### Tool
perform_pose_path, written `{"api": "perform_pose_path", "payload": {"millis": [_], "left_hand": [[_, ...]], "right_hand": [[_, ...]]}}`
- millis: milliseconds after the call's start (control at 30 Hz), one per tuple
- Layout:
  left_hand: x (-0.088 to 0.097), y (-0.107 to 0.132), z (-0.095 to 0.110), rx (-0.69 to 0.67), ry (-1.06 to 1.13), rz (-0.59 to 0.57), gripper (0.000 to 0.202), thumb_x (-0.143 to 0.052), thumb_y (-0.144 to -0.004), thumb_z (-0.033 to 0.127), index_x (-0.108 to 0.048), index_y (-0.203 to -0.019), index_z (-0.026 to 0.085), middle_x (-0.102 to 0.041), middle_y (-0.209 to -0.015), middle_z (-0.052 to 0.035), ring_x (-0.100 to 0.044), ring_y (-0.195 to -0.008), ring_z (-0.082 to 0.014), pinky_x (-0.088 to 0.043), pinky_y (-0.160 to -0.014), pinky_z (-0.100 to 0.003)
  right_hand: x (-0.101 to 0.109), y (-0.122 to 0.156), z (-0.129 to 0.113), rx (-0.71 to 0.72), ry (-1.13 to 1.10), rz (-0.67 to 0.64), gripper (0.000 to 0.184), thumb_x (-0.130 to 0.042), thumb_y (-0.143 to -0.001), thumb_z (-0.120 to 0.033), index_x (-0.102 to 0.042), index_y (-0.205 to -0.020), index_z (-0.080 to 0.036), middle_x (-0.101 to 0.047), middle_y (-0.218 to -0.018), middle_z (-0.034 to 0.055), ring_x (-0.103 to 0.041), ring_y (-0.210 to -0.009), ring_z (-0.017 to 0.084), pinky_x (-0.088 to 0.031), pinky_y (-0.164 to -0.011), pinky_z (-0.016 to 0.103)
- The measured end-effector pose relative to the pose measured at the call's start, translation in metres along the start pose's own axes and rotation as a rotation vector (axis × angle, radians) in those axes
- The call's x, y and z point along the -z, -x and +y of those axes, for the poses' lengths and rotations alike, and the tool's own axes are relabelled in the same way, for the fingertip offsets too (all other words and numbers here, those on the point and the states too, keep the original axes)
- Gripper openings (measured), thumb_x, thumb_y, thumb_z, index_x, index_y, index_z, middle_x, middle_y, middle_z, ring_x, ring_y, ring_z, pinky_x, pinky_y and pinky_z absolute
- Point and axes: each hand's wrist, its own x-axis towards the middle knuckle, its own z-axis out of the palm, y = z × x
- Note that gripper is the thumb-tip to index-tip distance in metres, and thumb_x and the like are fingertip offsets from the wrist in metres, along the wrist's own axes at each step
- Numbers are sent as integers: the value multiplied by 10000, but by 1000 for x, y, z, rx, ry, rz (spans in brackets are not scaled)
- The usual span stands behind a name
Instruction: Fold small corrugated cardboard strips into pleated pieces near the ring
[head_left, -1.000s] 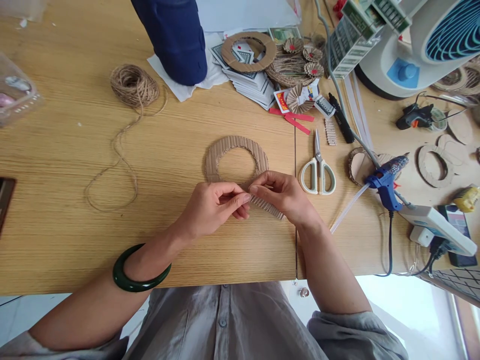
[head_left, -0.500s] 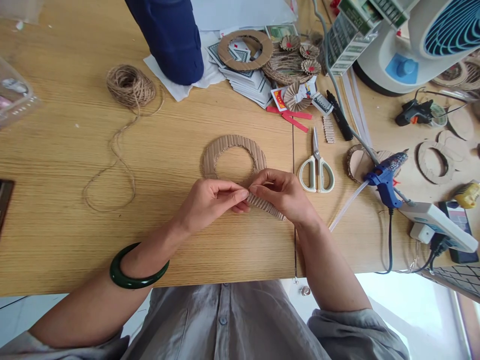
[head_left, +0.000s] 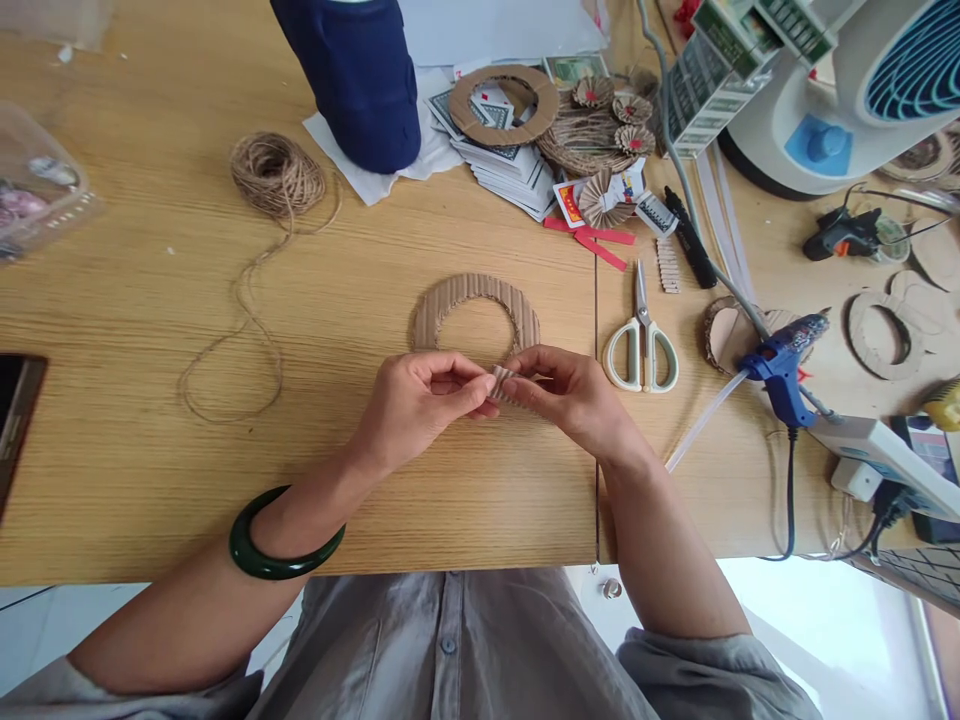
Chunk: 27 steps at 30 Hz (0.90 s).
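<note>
Both hands meet over the table near its front edge, pinching a small strip of corrugated cardboard (head_left: 501,384). My left hand (head_left: 427,405) grips its left end between thumb and fingers. Round the right part of the strip close the fingers of my right hand (head_left: 564,395), which hide much of it. Just beyond the hands lies a corrugated cardboard ring (head_left: 474,292) flat on the wood, its near side covered by my fingers. White-handled scissors (head_left: 641,340) rest to the right of my right hand, blades pointing away.
Left of the ring sits a ball of twine (head_left: 277,175) with a loose tail. A blue glue gun (head_left: 784,365) and a power strip (head_left: 889,455) with cords occupy the right. Behind are playing cards (head_left: 506,175), a marker (head_left: 690,240), a dark blue bottle (head_left: 360,90) and a fan (head_left: 832,110).
The cardboard strip has shifted within my fingers; its long end, which stuck out below my right hand, is now mostly hidden. The whole view has moved slightly.
</note>
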Motion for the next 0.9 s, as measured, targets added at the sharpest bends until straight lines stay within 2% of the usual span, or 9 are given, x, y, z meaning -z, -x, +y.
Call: {"api": "perform_pose_path", "payload": {"millis": [233, 400, 667, 900], "left_hand": [[-1, 1, -5, -59, -44, 28, 207, -787, -830, 380, -737, -816, 180, -792, -761, -23, -781, -695, -194, -659, -678, -266], [0, 2, -5, -110, -106, -8, 172, -735, -888, 351, -747, -864, 181, -804, -797, -24, -784, -722, -183, -648, -698, -248], [-1, 6, -4, -222, -280, 1, 145, -689, -921, 317, -747, -884, 189, -810, -820, -17, -788, -765, -177, -619, -693, -210], [0, 4, -6, -433, -431, 47, 113, -676, -916, 250, -755, -879, 179, -806, -818, -8, -767, -717, -144, -583, -632, -174]], "right_hand": [[-1, 0, 1, 14, -55, -10, 443, -804, -753, -589, -701, -835, -166, -659, -772, 15, -550, -683, 113, -432, -625, 254], [-2, -1, 3, 30, -110, -3, 409, -830, -742, -543, -687, -823, -167, -653, -764, 4, -558, -693, 111, -437, -647, 256], [-3, -3, 8, 2, -59, 20, 388, -841, -745, -509, -666, -806, -168, -664, -764, 12, -573, -689, 116, -438, -637, 259], [-3, -2, 7, -48, -20, 34, 419, -838, -737, -534, -647, -821, -170, -655, -729, 6, -600, -677, 131, -476, -630, 272]]}}
